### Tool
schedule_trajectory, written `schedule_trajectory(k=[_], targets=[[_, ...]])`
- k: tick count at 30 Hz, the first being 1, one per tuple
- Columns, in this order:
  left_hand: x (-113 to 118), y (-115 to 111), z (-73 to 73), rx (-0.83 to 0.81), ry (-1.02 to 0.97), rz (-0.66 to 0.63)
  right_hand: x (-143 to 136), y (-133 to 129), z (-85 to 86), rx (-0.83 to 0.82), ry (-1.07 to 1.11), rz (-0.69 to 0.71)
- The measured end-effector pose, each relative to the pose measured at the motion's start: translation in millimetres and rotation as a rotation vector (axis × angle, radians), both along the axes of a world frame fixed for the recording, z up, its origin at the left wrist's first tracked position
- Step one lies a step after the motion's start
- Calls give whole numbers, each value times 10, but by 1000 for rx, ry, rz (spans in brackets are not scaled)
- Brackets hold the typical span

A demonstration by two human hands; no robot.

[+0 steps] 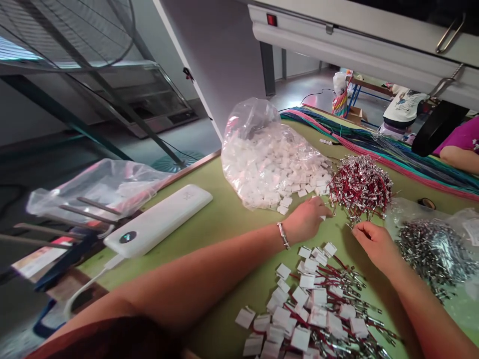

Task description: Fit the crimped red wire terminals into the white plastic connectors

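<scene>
The heap of red wires with metal tips [361,187] sits on the counter [228,224] just ahead of your two hands; take it as the centre of the dial, with twelve pointing away from you. Your right hand [375,245] is near six o'clock, thumb and forefinger drawn together at the loose wire ends along the heap's near edge; you cannot tell from here whether a wire is caught between them. Your left hand [305,222] is at eight o'clock, its fingers closed on a small white block [323,218], just beside the heap. To do this well, I would pinch one wire close to its metal tip and draw it gently towards six, so its neighbours don't tangle, and grip the block by its edges with its openings uncovered. Farther out, the clear bag of white blocks [258,154] lies towards nine to ten o'clock, some spilling towards the heap. At seven lies the spread of blocks with wires attached [310,299], and at four the bag of loose metal-ended pieces [434,254]. Long coloured cables [377,145] run past twelve to three, and the white power bank [160,219] rests well apart, just under nine.
</scene>
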State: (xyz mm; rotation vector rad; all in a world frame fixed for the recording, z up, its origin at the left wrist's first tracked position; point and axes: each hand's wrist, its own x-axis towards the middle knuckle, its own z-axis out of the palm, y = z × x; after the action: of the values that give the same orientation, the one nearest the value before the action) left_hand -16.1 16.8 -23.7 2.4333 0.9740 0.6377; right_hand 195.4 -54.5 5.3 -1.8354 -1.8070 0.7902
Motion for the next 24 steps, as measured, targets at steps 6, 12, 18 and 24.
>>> schedule_trajectory(k=[6,12,18,24], targets=[[44,3,39,-366,-262,66,-10,-23,10,-55,147,30],[90,-52,73,-976,-631,-7,-72,-71,68,-162,303,49],[99,-113,130,-1043,-676,-105,-105,-111,133,-196,299,85],[93,-167,252,-780,-433,-126,-136,-124,85,-294,290,100]])
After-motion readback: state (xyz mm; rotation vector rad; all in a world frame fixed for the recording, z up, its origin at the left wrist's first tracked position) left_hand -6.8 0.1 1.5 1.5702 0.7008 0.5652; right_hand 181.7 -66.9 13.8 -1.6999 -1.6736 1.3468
